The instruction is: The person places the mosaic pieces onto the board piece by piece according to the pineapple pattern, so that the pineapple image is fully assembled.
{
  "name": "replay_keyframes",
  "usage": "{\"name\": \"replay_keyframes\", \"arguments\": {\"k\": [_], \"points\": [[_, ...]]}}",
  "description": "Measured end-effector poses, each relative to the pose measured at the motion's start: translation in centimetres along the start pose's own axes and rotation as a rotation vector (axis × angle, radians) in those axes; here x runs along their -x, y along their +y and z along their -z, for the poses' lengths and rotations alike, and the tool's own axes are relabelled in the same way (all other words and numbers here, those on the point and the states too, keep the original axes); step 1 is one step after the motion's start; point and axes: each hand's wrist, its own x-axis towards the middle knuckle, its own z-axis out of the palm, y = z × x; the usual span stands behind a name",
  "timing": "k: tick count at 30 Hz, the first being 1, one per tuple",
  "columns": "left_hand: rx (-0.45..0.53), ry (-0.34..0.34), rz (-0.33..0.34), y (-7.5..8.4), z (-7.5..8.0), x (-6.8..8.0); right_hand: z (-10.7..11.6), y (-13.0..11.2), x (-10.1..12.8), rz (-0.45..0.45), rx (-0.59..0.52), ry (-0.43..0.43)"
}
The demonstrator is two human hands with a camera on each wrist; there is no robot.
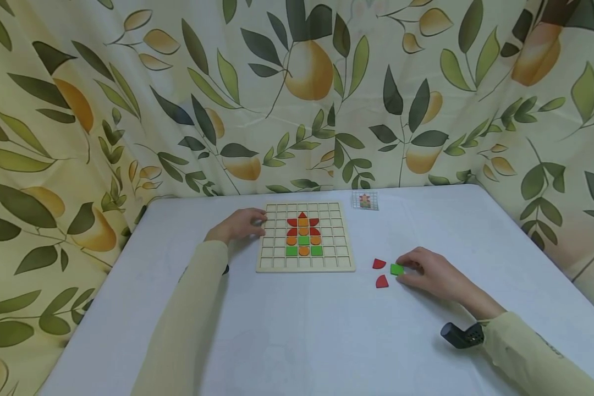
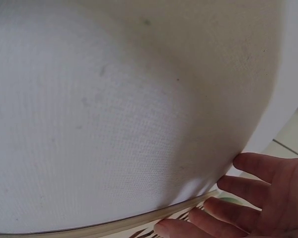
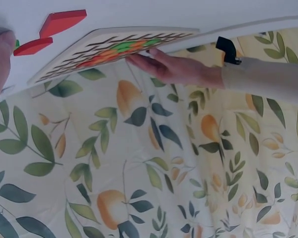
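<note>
Table (image 1: 297, 341): set before a hanging curtain (image 1: 297, 93), which stands behind it and along both sides.
Grid board (image 1: 304, 266): laid flat on the table, near the middle.
Pieces in the board (image 1: 303, 237): seated in the central cells, clustered together.
Left hand (image 1: 240, 224): rested at the board's left edge, touching it.
Card (image 1: 365, 201): laid behind the board, off its right rear corner.
Loose pieces (image 1: 380, 273): placed on the table right of the board, apart from it.
Square piece (image 1: 397, 269): found just right of the loose pieces, under the fingertips of the right hand (image 1: 433, 274).

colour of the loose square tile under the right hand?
Green. The square tile lies at the right hand fingertips, beside two red pieces; head view shows it best.
</note>
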Motion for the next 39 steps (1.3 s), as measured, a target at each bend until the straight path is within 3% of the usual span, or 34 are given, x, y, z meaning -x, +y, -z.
{"name": "replay_keyframes", "arguments": {"k": [12,21,30,39], "points": [[0.007,0.001,0.002,0.0,0.0,0.2,-0.2,0.0,-0.6,0.014,-0.012,0.024],[0.009,0.000,-0.005,0.0,0.0,0.1,0.7,-0.9,-2.4,-0.023,-0.041,0.101],[0.013,0.000,0.003,-0.1,-0.1,0.1,1.0,-2.9,-4.3,0.074,-0.030,0.186],[0.005,0.005,-0.005,-0.2,0.0,0.0,0.7,-5.6,-5.9,0.103,-0.077,0.138]]}}
